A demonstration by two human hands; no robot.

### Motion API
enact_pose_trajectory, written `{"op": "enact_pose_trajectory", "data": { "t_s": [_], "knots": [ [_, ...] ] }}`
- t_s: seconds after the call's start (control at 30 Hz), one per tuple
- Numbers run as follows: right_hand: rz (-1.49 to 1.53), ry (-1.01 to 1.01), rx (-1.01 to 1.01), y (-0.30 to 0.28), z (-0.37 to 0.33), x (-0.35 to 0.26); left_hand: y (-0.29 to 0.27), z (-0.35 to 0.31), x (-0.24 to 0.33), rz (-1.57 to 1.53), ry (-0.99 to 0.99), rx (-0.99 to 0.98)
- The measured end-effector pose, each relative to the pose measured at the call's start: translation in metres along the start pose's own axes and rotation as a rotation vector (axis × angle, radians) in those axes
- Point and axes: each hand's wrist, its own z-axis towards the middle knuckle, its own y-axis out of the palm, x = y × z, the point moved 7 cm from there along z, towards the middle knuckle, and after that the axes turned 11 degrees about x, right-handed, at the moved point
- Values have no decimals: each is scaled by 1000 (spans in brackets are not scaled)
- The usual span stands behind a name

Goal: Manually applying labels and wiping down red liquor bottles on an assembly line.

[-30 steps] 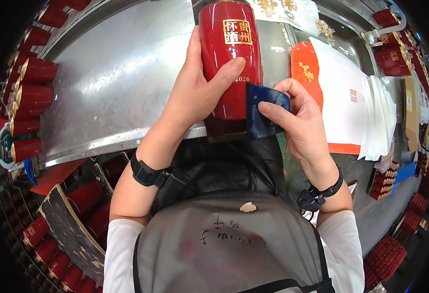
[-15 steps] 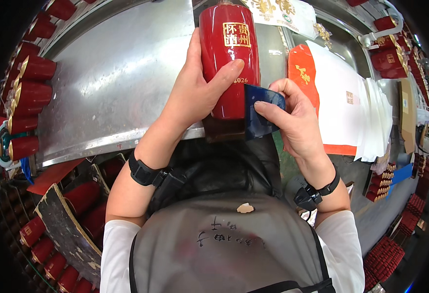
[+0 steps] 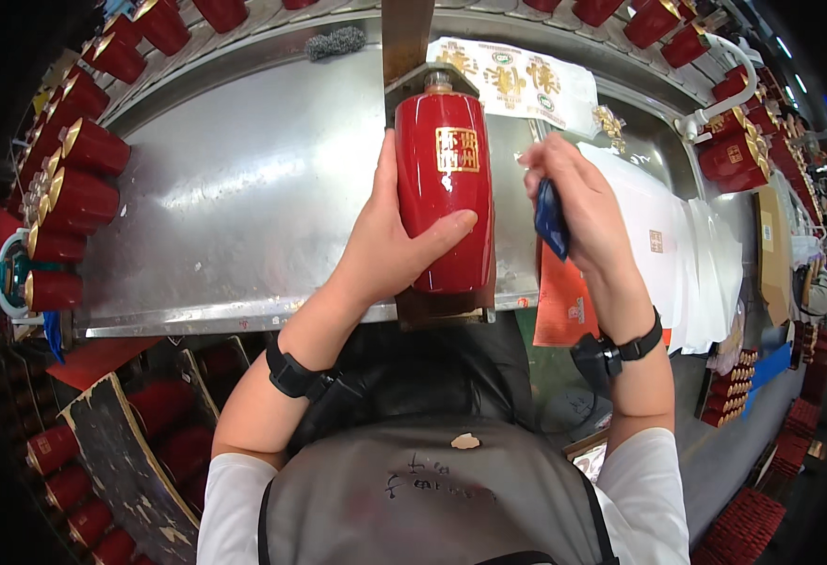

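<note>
Head view, from the left: red containers (image 3: 81,200) with gold ends stand in a row along the curved rim, above a worn board (image 3: 131,461) at the lower left. Next comes the metal table (image 3: 235,179), with a dark scouring pad (image 3: 335,43) near its far edge. The left hand (image 3: 402,235) grasps the red bottle (image 3: 444,221), thumb laid across its front and fingers around its left side; a black strap (image 3: 291,375) circles that wrist. The bottle is at the middle of the table's near side, its neck pointing away from the person and its base toward them, on a dark brown holder (image 3: 446,311). Behind it are a brown post (image 3: 406,38) and, to the right of that, a white sheet with gold print (image 3: 517,75). Right of the bottle and apart from it, the right hand (image 3: 588,207) grips a blue piece (image 3: 550,221), seen nearly edge-on; the fingertips are blurred. An orange sheet (image 3: 562,306) lies partly behind this hand, and white sheets (image 3: 654,235) fan out to its right. Farther right are a bent white pipe (image 3: 736,99) and more red containers with gold edges
</note>
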Motion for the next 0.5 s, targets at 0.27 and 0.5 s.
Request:
{"op": "enact_pose_trajectory", "data": {
  "t_s": [0.27,0.5],
  "knots": [
    [-271,-186,-57,32,27,-2,3,1,-1,3,-12,-7],
    [-272,-168,-53,34,28,-6,2,4,-5,-9,14,-10]
  ]
}}
